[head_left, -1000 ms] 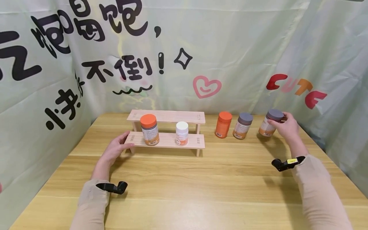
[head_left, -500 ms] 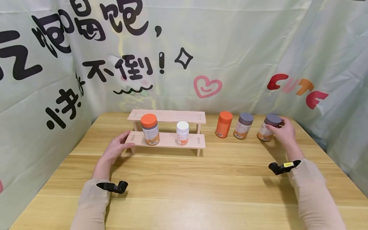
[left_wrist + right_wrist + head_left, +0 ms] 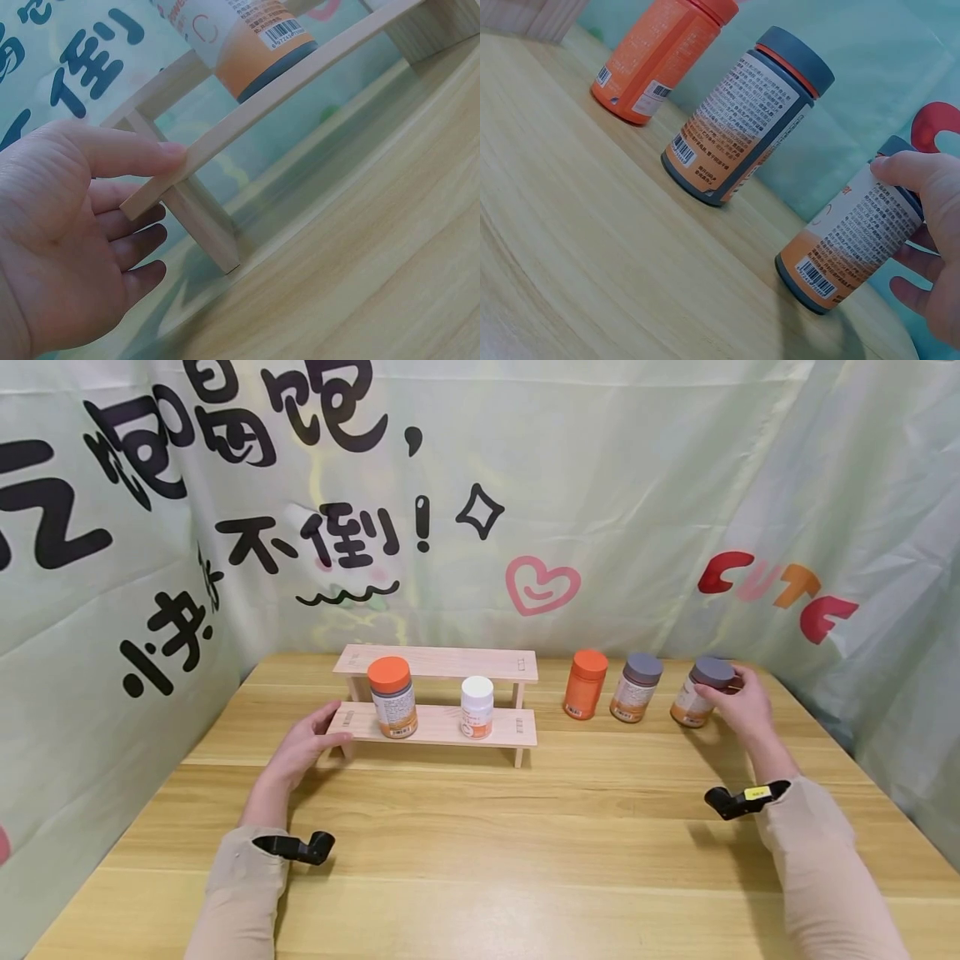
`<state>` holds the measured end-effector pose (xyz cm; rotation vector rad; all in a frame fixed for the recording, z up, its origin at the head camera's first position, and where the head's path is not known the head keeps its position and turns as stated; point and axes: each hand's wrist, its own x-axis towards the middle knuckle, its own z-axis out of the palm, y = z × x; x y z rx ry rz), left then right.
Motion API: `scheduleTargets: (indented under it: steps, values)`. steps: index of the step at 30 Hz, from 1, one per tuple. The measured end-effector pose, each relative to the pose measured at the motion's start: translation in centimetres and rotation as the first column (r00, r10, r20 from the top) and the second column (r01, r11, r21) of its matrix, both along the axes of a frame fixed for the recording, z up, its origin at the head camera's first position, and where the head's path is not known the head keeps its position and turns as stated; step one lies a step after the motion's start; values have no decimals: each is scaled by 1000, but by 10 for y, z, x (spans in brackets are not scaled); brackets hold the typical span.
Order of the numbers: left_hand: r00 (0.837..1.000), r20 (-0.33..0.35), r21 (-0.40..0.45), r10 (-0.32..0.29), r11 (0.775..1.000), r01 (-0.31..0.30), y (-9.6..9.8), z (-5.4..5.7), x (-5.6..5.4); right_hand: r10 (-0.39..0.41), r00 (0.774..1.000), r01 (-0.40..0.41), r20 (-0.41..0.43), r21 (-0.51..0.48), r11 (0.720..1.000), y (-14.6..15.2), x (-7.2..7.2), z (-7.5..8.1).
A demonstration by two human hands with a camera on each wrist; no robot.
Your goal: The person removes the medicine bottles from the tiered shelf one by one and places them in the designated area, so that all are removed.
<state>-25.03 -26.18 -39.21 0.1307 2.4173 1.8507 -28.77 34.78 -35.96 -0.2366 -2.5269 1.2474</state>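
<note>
My left hand [image 3: 303, 747] grips the left end of a two-tier wooden rack [image 3: 435, 661]; in the left wrist view its thumb lies on the lower board and the other fingers are below. On that lower board stand an orange-lidded jar [image 3: 393, 702] and a smaller white bottle [image 3: 476, 710]. At the right, my right hand [image 3: 750, 706] holds a grey-lidded jar [image 3: 692, 700] near its lid, thumb on the label side and fingers behind. That jar is upright, its base at the tabletop. To its left stand another grey-lidded jar [image 3: 633, 693] and an all-orange jar [image 3: 585, 687].
A wooden table [image 3: 525, 843] spreads out in front of both arms. Behind it hangs a pale curtain [image 3: 637, 485] with printed lettering and a heart. A black camera sits on each wrist.
The right hand has brought its grey-lidded jar slightly down and nearer, mostly in the first half second. The left hand, the rack and the other jars stay in place.
</note>
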Motion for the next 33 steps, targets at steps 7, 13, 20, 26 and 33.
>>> scheduleTargets:
  steps: [7,13,20,26,33]
  values:
    - [1000,0,-10,-2,1000,2,0,0,0,0,1000,-1,-28,-35,999,2,4,5]
    - [1000,1,-7,-5,1000,5,1,1,1,-13,1000,12,-27,-14,1000,2,9,17]
    - [1000,-3,-7,-5,1000,5,1,2,2,-6,999,6,-36,-10,1000,-1,12,33]
    - [1000,-8,-12,-7,1000,7,1,2,3,45,998,-44,-47,22,999,-13,13,47]
    - [1000,-1,-9,-5,1000,5,1,1,1,131,989,-128,-75,34,991,-37,17,62]
